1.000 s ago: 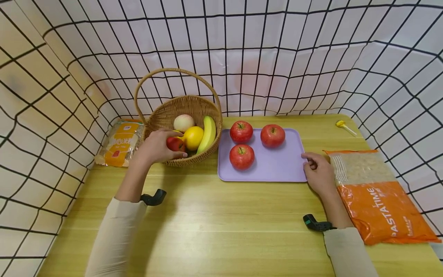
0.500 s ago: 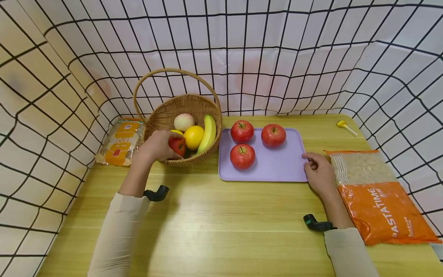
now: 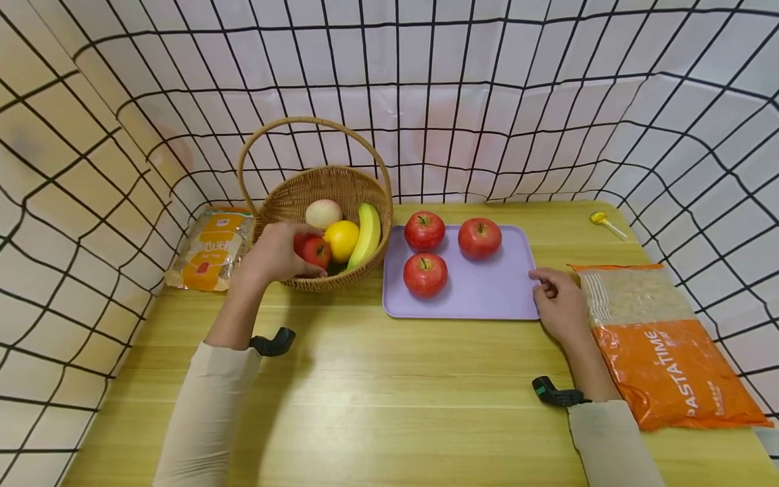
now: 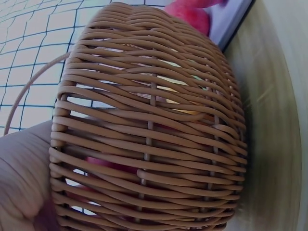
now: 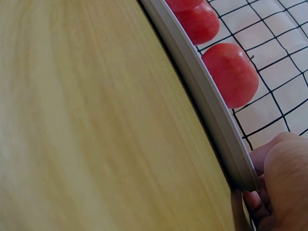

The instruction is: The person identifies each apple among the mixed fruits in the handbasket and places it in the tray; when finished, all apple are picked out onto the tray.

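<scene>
In the head view, my left hand reaches over the front left rim of a wicker basket. Its thumb and fingers are around a red apple inside. Beside that apple lie a lemon, a banana and a pale round fruit. The left wrist view is mostly filled by the woven basket wall, red showing through its gaps. My right hand pinches the right edge of a purple tray, on which three red apples sit. The right wrist view shows its fingers at the tray rim.
A bag of food with an orange label lies left of the basket. On the right are an orange pasta bag and a yellow lollipop. Black grid netting over white sheeting surrounds the wooden table.
The apple at my left hand has shifted slightly right in the basket, and the yellow fruit behind it is now hidden by the fingers. My right hand and the tray stay put.
</scene>
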The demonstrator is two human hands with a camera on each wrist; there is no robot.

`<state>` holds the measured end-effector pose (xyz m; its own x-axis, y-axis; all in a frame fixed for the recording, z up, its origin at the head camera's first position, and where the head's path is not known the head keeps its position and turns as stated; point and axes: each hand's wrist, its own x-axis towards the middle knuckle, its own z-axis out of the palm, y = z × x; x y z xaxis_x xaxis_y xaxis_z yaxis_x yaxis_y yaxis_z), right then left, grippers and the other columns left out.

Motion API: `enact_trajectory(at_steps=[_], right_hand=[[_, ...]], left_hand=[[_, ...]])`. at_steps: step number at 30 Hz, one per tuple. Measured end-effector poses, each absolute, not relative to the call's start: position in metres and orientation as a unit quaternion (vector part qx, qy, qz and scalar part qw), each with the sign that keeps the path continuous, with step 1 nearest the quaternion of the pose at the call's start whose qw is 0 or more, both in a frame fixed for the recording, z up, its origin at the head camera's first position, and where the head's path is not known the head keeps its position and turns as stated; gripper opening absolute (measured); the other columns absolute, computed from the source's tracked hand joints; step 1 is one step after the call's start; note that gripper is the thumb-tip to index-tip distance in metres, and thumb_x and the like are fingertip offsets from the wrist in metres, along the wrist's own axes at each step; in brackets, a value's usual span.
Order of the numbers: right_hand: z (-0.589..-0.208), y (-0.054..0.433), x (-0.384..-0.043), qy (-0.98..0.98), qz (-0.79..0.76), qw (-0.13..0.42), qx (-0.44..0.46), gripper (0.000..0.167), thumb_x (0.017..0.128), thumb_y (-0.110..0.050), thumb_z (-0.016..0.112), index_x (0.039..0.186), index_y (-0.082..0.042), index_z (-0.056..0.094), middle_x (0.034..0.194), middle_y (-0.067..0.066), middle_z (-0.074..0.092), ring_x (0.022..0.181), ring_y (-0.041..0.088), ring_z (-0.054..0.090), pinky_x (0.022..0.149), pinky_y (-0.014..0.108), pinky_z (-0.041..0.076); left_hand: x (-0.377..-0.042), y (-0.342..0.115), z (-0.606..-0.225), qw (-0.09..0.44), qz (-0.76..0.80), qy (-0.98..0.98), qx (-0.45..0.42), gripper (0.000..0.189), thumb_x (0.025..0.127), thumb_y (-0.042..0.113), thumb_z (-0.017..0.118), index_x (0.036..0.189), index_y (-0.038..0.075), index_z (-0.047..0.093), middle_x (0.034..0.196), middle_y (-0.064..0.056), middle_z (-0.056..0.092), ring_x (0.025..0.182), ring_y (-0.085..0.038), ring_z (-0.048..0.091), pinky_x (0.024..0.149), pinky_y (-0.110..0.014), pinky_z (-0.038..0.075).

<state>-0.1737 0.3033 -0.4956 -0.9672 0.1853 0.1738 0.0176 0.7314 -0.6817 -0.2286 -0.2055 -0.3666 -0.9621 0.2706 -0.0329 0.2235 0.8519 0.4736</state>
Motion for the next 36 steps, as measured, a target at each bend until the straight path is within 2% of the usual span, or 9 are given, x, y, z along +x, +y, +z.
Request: enact_trajectory(at_steps=[6, 18, 24, 28, 33, 36], right_hand=[[-0.495, 0.303, -0.173, -0.923, 0.365, 0.109, -0.057, 0.031, 0.102, -0.011, 0.056, 0.129, -0.006, 0.069, 0.123, 0.015, 0.064, 0.099, 0.019, 0.051, 0.077, 0.019, 0.038], [-0.493, 0.301, -0.172, -0.923, 0.362, 0.118, -0.05, 0.031, 0.101, -0.009, 0.056, 0.128, -0.005, 0.07, 0.122, 0.016, 0.065, 0.098, 0.019, 0.052, 0.077, 0.019, 0.039], [-0.493, 0.301, -0.172, -0.922, 0.365, 0.114, -0.053, 0.031, 0.101, -0.009, 0.056, 0.129, -0.005, 0.07, 0.123, 0.016, 0.064, 0.099, 0.02, 0.052, 0.077, 0.019, 0.039], [-0.493, 0.302, -0.173, -0.923, 0.363, 0.11, -0.056, 0.031, 0.101, -0.011, 0.055, 0.129, -0.006, 0.07, 0.125, 0.016, 0.064, 0.1, 0.021, 0.052, 0.078, 0.02, 0.039], [-0.493, 0.302, -0.172, -0.925, 0.359, 0.113, -0.055, 0.031, 0.102, -0.011, 0.056, 0.128, -0.006, 0.07, 0.129, 0.015, 0.064, 0.1, 0.021, 0.052, 0.078, 0.021, 0.038], [-0.494, 0.303, -0.172, -0.925, 0.36, 0.112, -0.054, 0.03, 0.102, -0.01, 0.056, 0.128, -0.006, 0.07, 0.131, 0.016, 0.063, 0.1, 0.021, 0.052, 0.078, 0.021, 0.038]], left_hand=[[-0.226, -0.205, -0.367, 0.016, 0.269, 0.954, 0.135, 0.072, 0.07, 0.032, 0.096, 0.134, 0.013, 0.067, 0.141, -0.016, 0.062, 0.122, -0.037, 0.058, 0.096, -0.055, 0.055], [-0.22, -0.202, -0.371, -0.054, 0.349, 0.93, 0.104, 0.068, 0.069, 0.03, 0.097, 0.129, 0.017, 0.07, 0.137, -0.012, 0.065, 0.119, -0.036, 0.062, 0.095, -0.057, 0.056], [-0.217, -0.2, -0.369, -0.088, 0.393, 0.91, 0.099, 0.072, 0.066, 0.037, 0.098, 0.13, 0.022, 0.069, 0.133, -0.009, 0.067, 0.114, -0.032, 0.064, 0.093, -0.053, 0.058], [-0.214, -0.194, -0.365, -0.078, 0.451, 0.883, 0.1, 0.072, 0.065, 0.04, 0.098, 0.13, 0.027, 0.068, 0.13, -0.004, 0.068, 0.111, -0.027, 0.066, 0.091, -0.046, 0.059], [-0.211, -0.183, -0.359, -0.034, 0.551, 0.828, 0.096, 0.067, 0.069, 0.032, 0.098, 0.129, 0.031, 0.068, 0.13, 0.004, 0.066, 0.114, -0.024, 0.065, 0.086, -0.038, 0.061], [-0.21, -0.175, -0.359, -0.026, 0.579, 0.81, 0.092, 0.065, 0.069, 0.028, 0.097, 0.128, 0.032, 0.069, 0.129, 0.005, 0.065, 0.114, -0.024, 0.065, 0.083, -0.036, 0.061]])
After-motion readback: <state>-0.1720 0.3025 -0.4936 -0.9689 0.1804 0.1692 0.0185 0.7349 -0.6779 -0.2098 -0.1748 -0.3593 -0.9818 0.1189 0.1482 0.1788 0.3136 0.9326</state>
